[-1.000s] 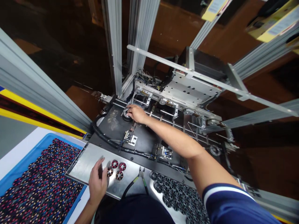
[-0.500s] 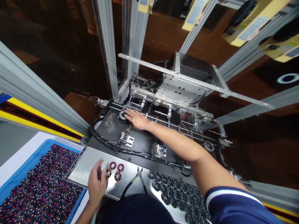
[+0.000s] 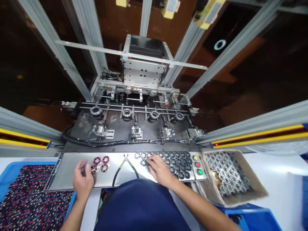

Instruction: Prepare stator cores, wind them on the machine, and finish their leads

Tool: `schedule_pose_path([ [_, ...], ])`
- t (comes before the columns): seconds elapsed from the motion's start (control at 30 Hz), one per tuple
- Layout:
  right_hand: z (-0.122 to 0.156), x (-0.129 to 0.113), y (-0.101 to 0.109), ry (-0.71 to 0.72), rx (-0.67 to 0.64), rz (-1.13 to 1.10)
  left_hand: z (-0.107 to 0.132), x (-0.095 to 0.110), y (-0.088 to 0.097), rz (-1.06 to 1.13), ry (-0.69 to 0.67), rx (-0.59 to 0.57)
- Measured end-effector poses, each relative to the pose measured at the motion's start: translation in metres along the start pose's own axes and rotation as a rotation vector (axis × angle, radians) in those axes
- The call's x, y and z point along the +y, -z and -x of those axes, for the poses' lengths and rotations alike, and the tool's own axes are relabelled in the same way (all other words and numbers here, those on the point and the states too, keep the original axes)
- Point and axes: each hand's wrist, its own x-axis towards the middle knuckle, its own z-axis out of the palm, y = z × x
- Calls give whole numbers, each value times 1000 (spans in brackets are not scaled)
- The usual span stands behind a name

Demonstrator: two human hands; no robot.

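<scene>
My left hand [image 3: 83, 181] hovers over the left of the metal shelf [image 3: 64, 166], thumb and fingers apart with nothing between them. Just right of it lie several small wound stators with red windings [image 3: 97, 160], the nearest close to the thumb. My right hand [image 3: 158, 169] is at the left end of a cluster of grey slotted rings [image 3: 176, 162]. Its bent fingers close on a ring there, their tips partly hiding it. Pliers [image 3: 126, 158] with dark, green-marked handles lie spread between the hands.
Behind the shelf, a machine bed [image 3: 115, 123] carries several round fixtures [image 3: 127, 113] and clamps. A blue tray [image 3: 12, 166] of wound stators stands left. Right are yellow, red and green buttons [image 3: 197, 164], a carton [image 3: 258, 191] of grey rings, and a blue bin [image 3: 261, 216].
My right hand has come back from the machine's left fixture to the grey rings. The left hand stays beside the red stators. The view has swung right, bringing the buttons and carton in.
</scene>
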Motion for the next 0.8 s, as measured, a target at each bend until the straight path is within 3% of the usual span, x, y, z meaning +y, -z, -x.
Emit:
schedule_pose_path([
  [0.1,19,2,-21,-37,-75,63,1,10,6,34,12,21],
  [0.23,17,1,-36,-2,-186,91,12,30,24,119,26,58],
  [0.3,13,-1,-38,44,-243,76,20,45,33,185,42,11],
  [0.37,9,-1,-38,89,-282,48,28,62,39,265,76,-109],
  [0.47,-4,-3,-31,164,-293,-31,38,92,40,390,179,-410],
  [0.6,-31,-24,-9,228,-192,-190,53,136,36,615,382,-816],
  [0.7,-52,-52,10,281,-99,-307,65,162,37,825,487,-918],
  [0.8,-64,-75,27,320,-26,-392,72,176,43,982,526,-880],
])
